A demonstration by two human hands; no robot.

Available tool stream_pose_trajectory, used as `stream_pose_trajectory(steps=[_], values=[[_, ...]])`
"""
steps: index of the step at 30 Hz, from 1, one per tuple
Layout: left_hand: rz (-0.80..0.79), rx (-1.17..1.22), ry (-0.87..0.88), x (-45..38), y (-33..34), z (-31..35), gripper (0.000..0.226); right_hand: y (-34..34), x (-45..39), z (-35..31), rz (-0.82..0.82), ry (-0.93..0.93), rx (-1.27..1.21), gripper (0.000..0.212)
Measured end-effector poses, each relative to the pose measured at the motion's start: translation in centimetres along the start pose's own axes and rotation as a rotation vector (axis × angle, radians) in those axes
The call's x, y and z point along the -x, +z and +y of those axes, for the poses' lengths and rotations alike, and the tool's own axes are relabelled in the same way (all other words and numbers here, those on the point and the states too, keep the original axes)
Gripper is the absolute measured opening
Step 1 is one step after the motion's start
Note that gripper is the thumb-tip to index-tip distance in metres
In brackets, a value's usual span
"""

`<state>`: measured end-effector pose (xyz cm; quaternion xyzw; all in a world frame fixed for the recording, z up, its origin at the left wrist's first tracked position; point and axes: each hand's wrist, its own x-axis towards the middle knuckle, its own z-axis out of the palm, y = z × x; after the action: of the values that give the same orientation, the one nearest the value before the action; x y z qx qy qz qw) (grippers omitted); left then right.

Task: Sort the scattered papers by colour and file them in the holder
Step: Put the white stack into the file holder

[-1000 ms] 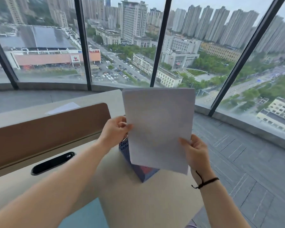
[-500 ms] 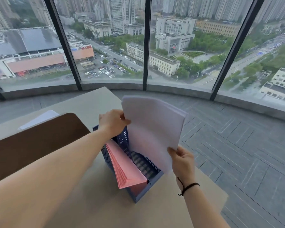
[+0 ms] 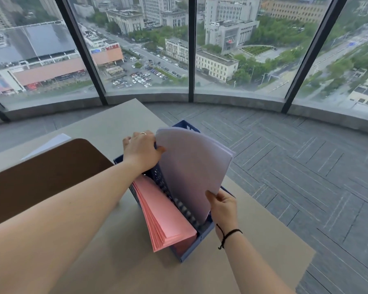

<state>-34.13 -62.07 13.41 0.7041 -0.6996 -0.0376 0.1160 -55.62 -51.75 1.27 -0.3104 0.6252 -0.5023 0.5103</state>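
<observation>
Hands hold a stack of white papers (image 3: 191, 166) over the blue holder (image 3: 202, 236) on the bench (image 3: 125, 270). Left hand (image 3: 141, 150) pinches the far top edge and right hand (image 3: 223, 206) grips the near corner. Pink papers (image 3: 164, 215) already sit in the next slot. I think the bending stack could catch on the divider and crumple, or tip the holder off the bench edge

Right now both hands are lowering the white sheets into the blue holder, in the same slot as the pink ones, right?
Not quite. The head view shows the white sheets going into a separate slot of the blue holder, across a divider from the pink ones. The left hand and right hand do both hold them.
</observation>
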Motion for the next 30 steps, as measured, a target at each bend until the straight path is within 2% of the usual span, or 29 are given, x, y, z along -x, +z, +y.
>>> stream_pose_trajectory(steps=[3,5,7,13,20,26,30], values=[[-0.004,0.164,0.003,-0.3,0.1,-0.6,0.020,0.2,0.1,0.9,-0.004,0.020,0.037,0.017],[-0.007,0.264,0.016,-0.2,0.2,-0.6,0.008,0.2,-0.1,1.5,0.009,0.044,0.105,0.024],[0.000,0.327,0.005,0.0,0.2,-0.6,0.014,0.1,-0.3,1.8,0.014,0.064,0.198,0.032],[0.022,0.318,-0.019,0.8,0.0,-0.8,0.016,-0.6,-0.4,0.8,-0.074,0.017,0.414,0.036],[0.081,0.403,-0.006,3.5,-1.0,-1.7,0.019,0.6,0.7,0.2,-0.202,0.007,0.516,0.022],[0.156,0.419,-0.010,6.7,-1.9,-3.8,0.020,-0.8,1.7,0.9,-0.109,0.000,0.503,0.015],[0.282,0.492,-0.076,10.8,-1.9,-6.1,0.020,-1.3,4.0,1.1,-0.066,-0.003,0.441,0.025]])
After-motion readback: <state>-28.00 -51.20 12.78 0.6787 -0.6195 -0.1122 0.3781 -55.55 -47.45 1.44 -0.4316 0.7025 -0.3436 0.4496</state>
